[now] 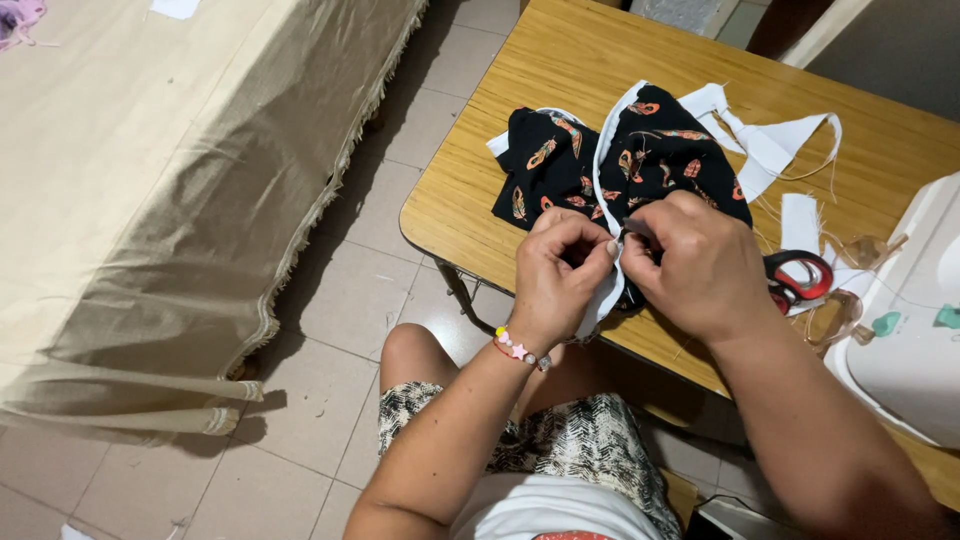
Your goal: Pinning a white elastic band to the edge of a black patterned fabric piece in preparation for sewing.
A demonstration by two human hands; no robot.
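Fingers (pixel 585 240) of the left hand (pixel 555 285) pinch the white edging (pixel 603 165) of the black feather-print fabric (pixel 660 150) at the near rim of the desk (pixel 560 60). The right hand (pixel 700 265) is closed too, on the same spot and on a small dark tool — possibly a seam ripper, though it is mostly hidden. Both hands meet at one point, neither nearer. From there the edging's long axis runs up and away over the desk. The cloth is crumpled, black with orange and pink feathers, white underneath. Just right of the right hand lie red-handled scissors (pixel 800 275), with white scraps (pixel 775 140) beyond and a sewing machine (pixel 910 350) at the far right.
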